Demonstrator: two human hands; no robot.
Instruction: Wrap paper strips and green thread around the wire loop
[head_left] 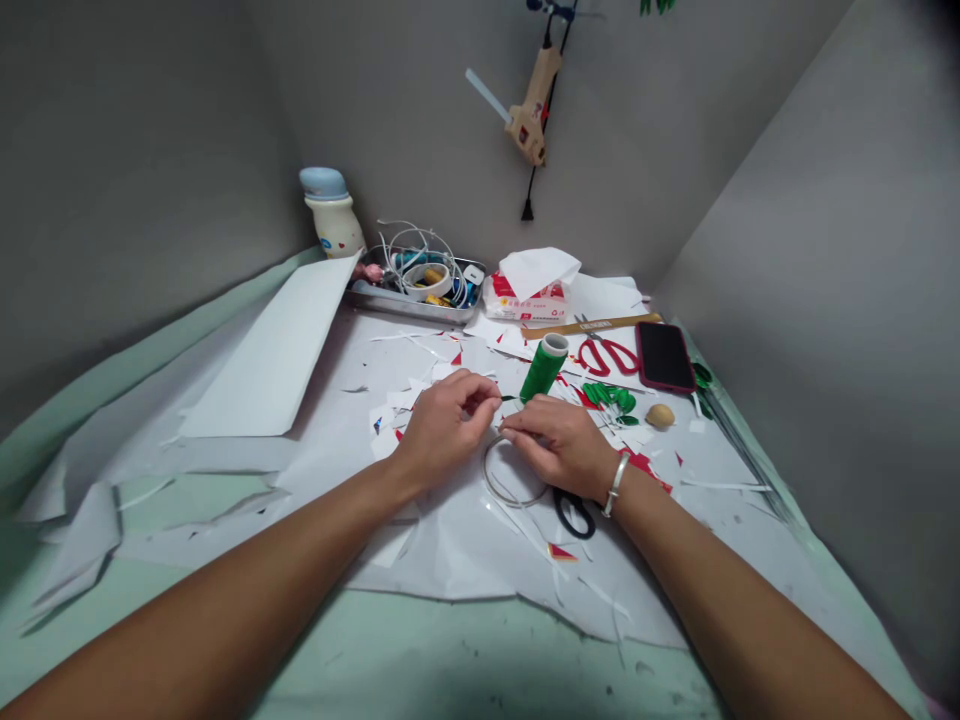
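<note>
My left hand (pixel 455 420) is closed in a pinch, and a small dark green leaf-shaped piece (pixel 508 398) sticks out from its fingertips. Just to the right, my right hand (pixel 562 440) also pinches, its fingertips close to the left ones; what lies between them is too small to make out. A spool of green thread (pixel 541 372) stands slightly tilted behind both hands. Partly under the right hand lies a thin ring (pixel 491 480). Beside it shows the black handle of scissors (pixel 575 515), the rest hidden by my hand.
Paper scraps and green leaf pieces (pixel 611 396) litter the white paper. Red-handled scissors (pixel 607 357), a phone (pixel 665 357) and a tissue pack (pixel 525 298) lie behind. A metal tray (pixel 412 306) holds tapes and wire. A glue gun (pixel 534 110) hangs above.
</note>
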